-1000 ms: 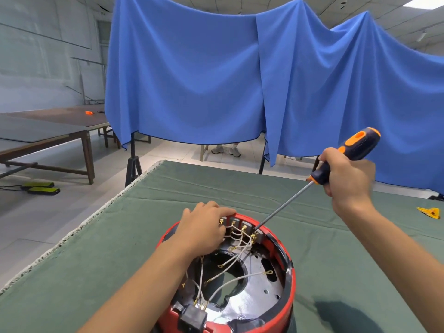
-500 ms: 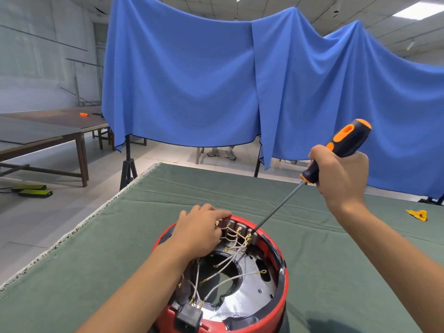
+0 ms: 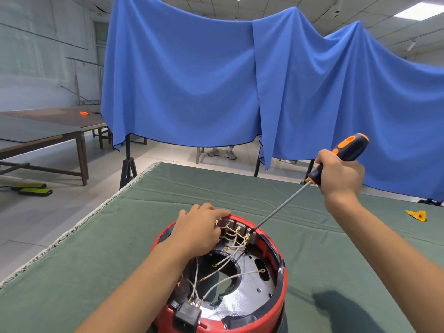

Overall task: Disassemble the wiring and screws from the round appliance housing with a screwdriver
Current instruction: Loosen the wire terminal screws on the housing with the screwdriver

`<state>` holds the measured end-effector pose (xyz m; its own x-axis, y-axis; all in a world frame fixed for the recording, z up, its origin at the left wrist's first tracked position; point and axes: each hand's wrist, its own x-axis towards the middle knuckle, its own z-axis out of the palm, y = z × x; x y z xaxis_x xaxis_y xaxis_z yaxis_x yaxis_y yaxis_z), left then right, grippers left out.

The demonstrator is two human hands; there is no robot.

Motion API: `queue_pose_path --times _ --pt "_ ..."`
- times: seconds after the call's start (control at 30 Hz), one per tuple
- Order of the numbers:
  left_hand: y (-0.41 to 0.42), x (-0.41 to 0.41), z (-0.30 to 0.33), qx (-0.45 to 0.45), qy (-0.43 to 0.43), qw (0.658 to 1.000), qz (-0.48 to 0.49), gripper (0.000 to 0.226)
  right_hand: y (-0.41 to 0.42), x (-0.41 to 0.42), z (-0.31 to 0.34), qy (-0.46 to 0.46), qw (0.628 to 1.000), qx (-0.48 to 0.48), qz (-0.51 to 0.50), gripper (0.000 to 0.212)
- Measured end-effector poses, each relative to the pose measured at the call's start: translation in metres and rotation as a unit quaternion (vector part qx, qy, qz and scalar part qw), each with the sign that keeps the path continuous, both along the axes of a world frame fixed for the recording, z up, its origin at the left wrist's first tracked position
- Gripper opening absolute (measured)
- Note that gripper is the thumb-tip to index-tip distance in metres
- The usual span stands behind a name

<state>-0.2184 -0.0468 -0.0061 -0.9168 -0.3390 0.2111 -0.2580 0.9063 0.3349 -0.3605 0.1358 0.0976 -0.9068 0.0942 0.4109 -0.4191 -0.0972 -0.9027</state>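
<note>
While left hand point(image 3: 197, 233) steadies housing point(image 3: 280, 267), screwdriver point(image 3: 312, 181) at terminals

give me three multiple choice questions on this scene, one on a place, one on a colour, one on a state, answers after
1. Where does the tip of the orange-and-black screwdriver sit?
A. at the brass terminals on the far rim of the round red housing
B. on the green table cloth
C. in the housing's central hole

2. What colour is the hanging backdrop cloth?
A. red
B. blue
C. white

3. What is the left hand doing?
A. hanging off the table
B. holding a wire cutter
C. resting on the housing's rim

Answers:
1 A, the shaft ends at the terminal row.
2 B, blue fabric fills the background.
3 C, its fingers lie over the rim, while the right hand grips the screwdriver.
</note>
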Motion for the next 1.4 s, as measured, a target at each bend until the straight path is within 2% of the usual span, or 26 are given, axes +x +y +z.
queue_pose_path --times 0.17,0.3,0.47,0.6,0.7,0.83,1.0,1.1,1.23,1.4 --pt "0.000 -0.001 0.000 0.002 0.001 1.000 -0.001 0.051 -0.011 -0.003 -0.030 -0.061 0.998 0.011 -0.003 0.015" --pt "-0.001 0.000 -0.002 0.000 0.008 1.000 -0.002 0.050 -0.021 0.002 -0.042 -0.087 0.996 -0.019 0.022 0.020" --pt "-0.004 -0.003 -0.001 0.013 0.010 1.000 -0.005 0.051 -0.006 0.008 -0.021 -0.008 0.999 -0.014 0.038 0.012" --pt "-0.004 -0.003 -0.001 0.008 0.007 1.000 0.001 0.051 -0.015 0.029 -0.017 0.027 0.989 0.032 0.141 0.010" --pt "-0.002 -0.002 -0.001 0.003 0.005 1.000 0.003 0.051 -0.029 0.044 -0.012 0.023 0.976 0.032 0.212 0.023" --pt "-0.001 -0.001 -0.001 0.001 0.009 1.000 0.002 0.050 -0.041 0.053 -0.011 0.083 0.961 0.111 0.239 0.034" --pt "-0.002 -0.001 -0.001 0.004 0.009 1.000 0.001 0.050 -0.046 0.053 -0.018 -0.076 0.963 -0.017 0.258 0.045" --pt "-0.002 -0.001 -0.002 0.006 0.010 1.000 0.000 0.049 -0.043 0.049 -0.017 -0.110 0.958 -0.130 0.231 0.048" --pt "-0.002 -0.002 -0.002 0.009 0.011 1.000 -0.002 0.050 -0.031 0.046 -0.006 -0.076 0.953 -0.201 0.215 0.042" --pt "-0.003 -0.001 -0.002 0.011 0.015 1.000 -0.002 0.050 -0.030 0.054 -0.003 -0.001 0.959 -0.199 0.204 0.044"
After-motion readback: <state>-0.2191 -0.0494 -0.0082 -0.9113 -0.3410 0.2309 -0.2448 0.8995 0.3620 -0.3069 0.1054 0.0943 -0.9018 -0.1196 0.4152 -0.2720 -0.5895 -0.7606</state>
